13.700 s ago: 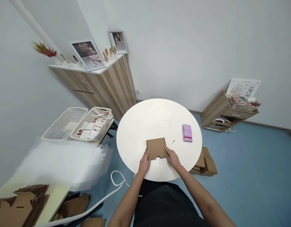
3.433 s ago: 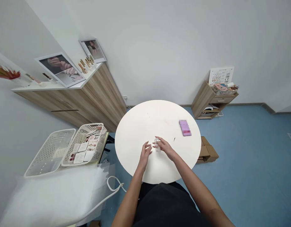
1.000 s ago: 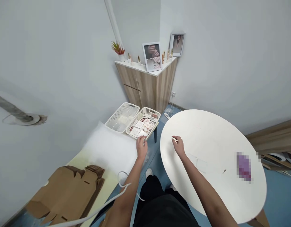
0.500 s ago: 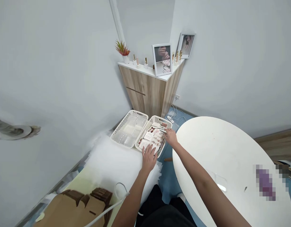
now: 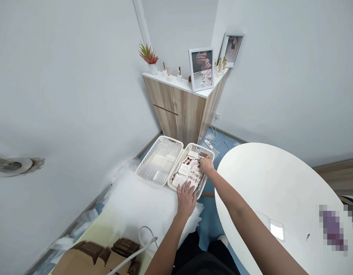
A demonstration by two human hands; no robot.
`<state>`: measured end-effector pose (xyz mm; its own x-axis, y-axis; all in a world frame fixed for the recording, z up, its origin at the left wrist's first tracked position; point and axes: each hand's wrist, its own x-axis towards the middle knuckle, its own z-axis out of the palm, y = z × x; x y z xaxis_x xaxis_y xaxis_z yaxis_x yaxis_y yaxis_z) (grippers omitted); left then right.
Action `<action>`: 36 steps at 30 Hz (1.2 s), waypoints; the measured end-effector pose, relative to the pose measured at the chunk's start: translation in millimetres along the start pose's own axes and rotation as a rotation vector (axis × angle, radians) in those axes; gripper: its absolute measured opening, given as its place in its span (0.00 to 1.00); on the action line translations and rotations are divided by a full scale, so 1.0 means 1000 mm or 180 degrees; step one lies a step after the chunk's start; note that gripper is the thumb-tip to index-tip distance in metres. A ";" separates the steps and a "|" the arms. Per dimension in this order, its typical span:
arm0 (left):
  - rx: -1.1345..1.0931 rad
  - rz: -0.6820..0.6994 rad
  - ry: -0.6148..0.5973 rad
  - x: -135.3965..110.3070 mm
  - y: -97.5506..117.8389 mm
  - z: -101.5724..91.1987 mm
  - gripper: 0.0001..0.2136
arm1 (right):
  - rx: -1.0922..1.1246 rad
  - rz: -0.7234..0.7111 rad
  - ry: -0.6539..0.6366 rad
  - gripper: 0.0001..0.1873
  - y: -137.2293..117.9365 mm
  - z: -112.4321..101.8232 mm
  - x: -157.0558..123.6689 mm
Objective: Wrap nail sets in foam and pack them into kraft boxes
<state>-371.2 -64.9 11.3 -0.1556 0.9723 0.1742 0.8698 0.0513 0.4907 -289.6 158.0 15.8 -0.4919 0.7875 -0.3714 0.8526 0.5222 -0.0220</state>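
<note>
- Left hand [image 5: 186, 198]: fingers spread, flat on the near end of the basket [image 5: 199, 146], seemingly steadying it.
- Right hand [image 5: 206, 165]: fingertips down among the cards [image 5: 187, 170]; any pinch can't be told.
- Cards: loose in basket, left of table [image 5: 265, 172].

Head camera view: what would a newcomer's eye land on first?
Both hands meet at a white basket full of nail-sample cards: the right hand reaches in among the cards, the left hand lies at its near rim. To the right spreads a large round white table.
</note>
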 end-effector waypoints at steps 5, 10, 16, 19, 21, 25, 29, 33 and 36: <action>-0.0016 -0.0030 0.0010 -0.001 0.001 0.000 0.14 | 0.0017 0.0018 0.0261 0.14 0.004 -0.005 -0.010; 0.0029 -0.0046 0.0064 -0.002 0.001 0.001 0.13 | 0.0098 -0.0017 0.0218 0.20 0.006 -0.009 -0.008; 0.0112 0.0009 0.0158 -0.002 -0.001 0.006 0.12 | 0.0094 0.0190 -0.0015 0.24 -0.003 -0.004 0.003; 0.0146 0.0024 0.0178 -0.002 -0.002 0.008 0.12 | 0.0116 0.0204 -0.0030 0.19 -0.007 -0.004 0.002; 0.0147 0.0021 0.0178 -0.002 -0.002 0.009 0.12 | 0.0132 0.0182 0.0030 0.16 -0.007 -0.007 -0.003; 0.0090 -0.0003 0.0149 -0.002 -0.004 0.009 0.13 | 0.0203 0.0124 0.0312 0.14 -0.003 -0.013 -0.023; -0.0036 -0.0015 0.0049 -0.002 -0.007 0.009 0.16 | 0.0505 -0.0058 0.0862 0.12 0.001 -0.010 -0.055; -0.0410 -0.0147 0.0109 0.004 -0.005 0.007 0.21 | 0.1064 -0.0462 0.1392 0.14 0.005 0.008 -0.096; -0.1072 -0.0104 0.0101 0.014 0.004 0.002 0.23 | 0.1678 -0.0818 0.1829 0.18 0.012 0.024 -0.130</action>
<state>-368.5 -50.9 14.0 -0.2000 0.9635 0.1777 0.6615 -0.0010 0.7499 -211.2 54.4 41.6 -0.5747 0.7839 0.2348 0.6017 0.5993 -0.5280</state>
